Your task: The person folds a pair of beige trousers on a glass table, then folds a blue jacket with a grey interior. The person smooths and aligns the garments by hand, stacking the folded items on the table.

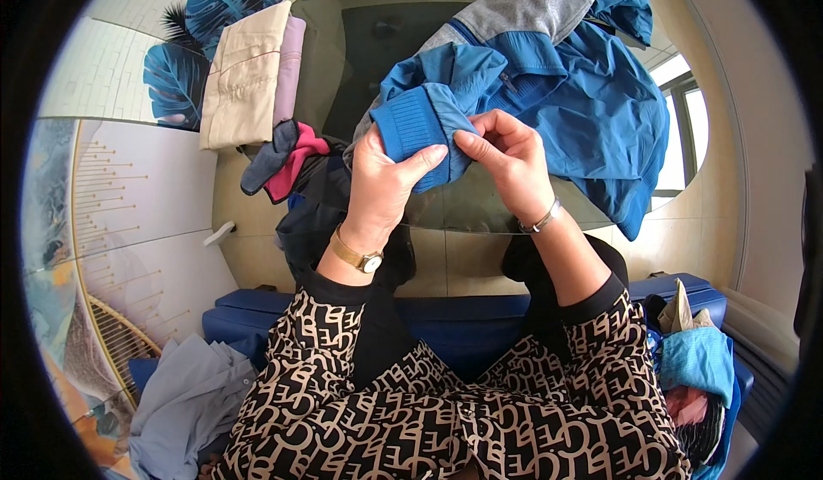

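Note:
A blue jacket (598,107) with a grey fleece lining (533,4) lies spread over a dark glass table (398,23). Its ribbed cuff (411,126) is raised toward me near the front edge of the glass. My left hand (392,171) grips the cuff from the left, thumb on the ribbing and the other fingers hidden behind. From the right, my right hand (508,152) pinches the sleeve fabric just beside the ribbing between thumb and forefinger. A short zip (508,83) shows on the jacket beyond the hands.
Folded beige cloth (244,75) and folded lilac cloth (289,68) lie at the table's left. Nearer are grey-blue and pink small fabric pieces (296,158). On the blue bench (450,326), a grey-blue shirt (193,396) lies left of me and a pile with turquoise cloth (697,358) right.

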